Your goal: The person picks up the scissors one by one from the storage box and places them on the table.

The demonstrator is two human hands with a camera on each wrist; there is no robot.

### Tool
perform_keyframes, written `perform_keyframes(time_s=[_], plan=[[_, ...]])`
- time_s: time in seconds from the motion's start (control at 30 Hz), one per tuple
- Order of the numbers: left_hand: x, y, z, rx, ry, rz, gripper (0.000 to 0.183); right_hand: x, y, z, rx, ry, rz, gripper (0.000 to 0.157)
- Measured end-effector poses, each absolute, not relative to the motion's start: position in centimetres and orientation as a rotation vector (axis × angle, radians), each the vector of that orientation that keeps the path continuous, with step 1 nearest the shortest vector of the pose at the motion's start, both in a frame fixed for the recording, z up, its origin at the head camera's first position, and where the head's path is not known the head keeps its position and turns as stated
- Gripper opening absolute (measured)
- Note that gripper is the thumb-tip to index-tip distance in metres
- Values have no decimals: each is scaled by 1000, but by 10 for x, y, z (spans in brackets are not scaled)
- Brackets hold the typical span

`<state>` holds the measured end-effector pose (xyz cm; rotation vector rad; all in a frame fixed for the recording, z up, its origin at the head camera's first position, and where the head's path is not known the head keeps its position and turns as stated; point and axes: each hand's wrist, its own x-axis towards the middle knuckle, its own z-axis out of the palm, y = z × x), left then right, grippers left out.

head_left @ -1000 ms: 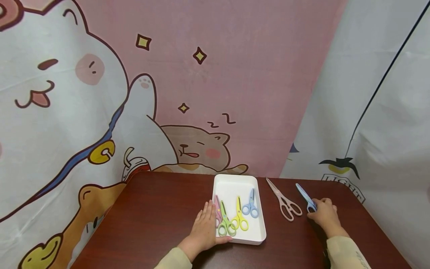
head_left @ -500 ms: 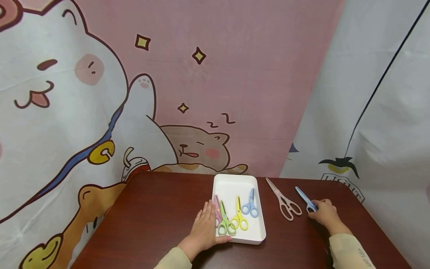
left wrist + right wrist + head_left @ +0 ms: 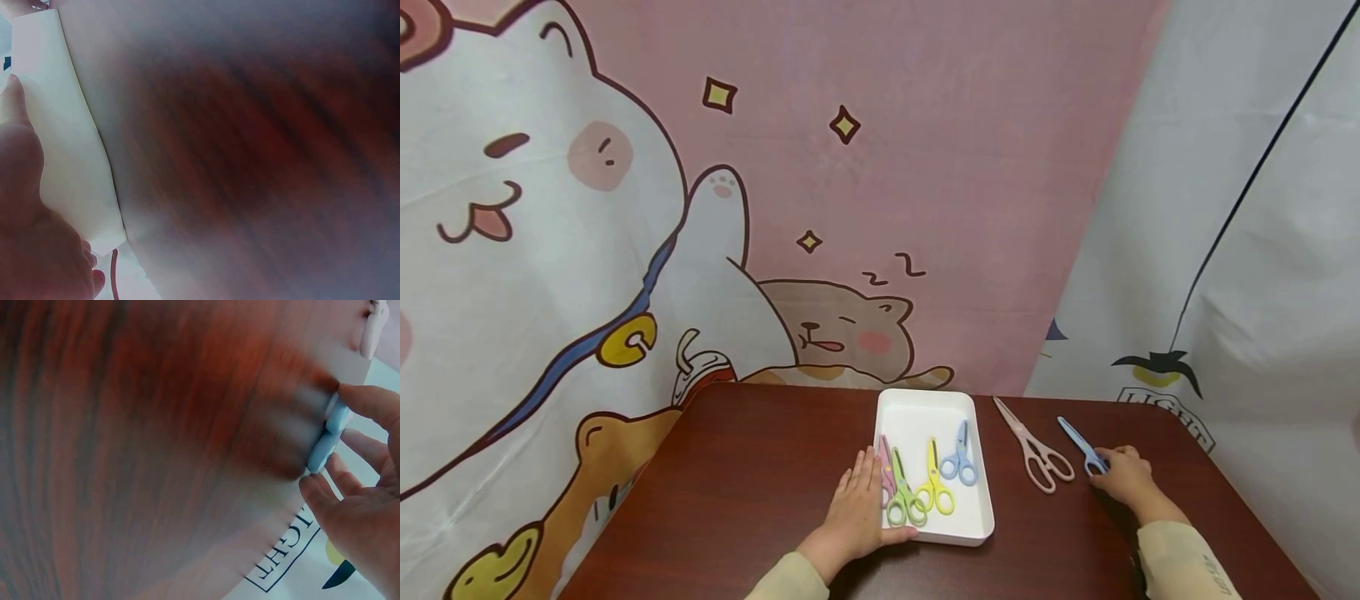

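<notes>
My left hand (image 3: 853,514) lies along the left side of a white tray (image 3: 934,408), fingers straight and thumb at the tray's near edge. In the tray lie small pink scissors (image 3: 886,467), green scissors (image 3: 904,496), yellow scissors (image 3: 935,487) and light-blue scissors (image 3: 960,461). On the table at right, my right hand (image 3: 1129,483) pinches the handles of larger blue scissors (image 3: 1081,439), whose blades point away. The right wrist view shows thumb and fingers about the blue handles (image 3: 323,450). Between tray and right hand lie large pale pink scissors (image 3: 1033,447).
The dark red-brown table (image 3: 760,467) ends at the back against a printed cloth wall (image 3: 985,208). Its right edge slants down past my right sleeve (image 3: 1183,558).
The blue scissors' tip has shifted slightly toward me, and my right hand has edged down with the scissors. My left hand and the tray stay put.
</notes>
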<state>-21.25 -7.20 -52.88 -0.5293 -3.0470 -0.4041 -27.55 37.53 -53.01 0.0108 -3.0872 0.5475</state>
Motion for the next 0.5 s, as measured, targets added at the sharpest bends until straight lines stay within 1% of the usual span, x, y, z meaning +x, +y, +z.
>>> perform_keyframes(time_s=[0.1,0.33,0.4,0.5], plan=[[-212,-72,-529,-533,-3045,-404,128,-273,372,-530,-5,-3049,564,61],[-212,-72,-530,-534,-3047,-410,128,-264,354,-527,-93,-2838,636,54],[-213,-72,-531,-533,-3043,-408,128,-264,348,-525,-99,-2808,658,56],[-214,-72,-531,-536,-3040,-403,128,-264,339,-523,-84,-2802,674,64]])
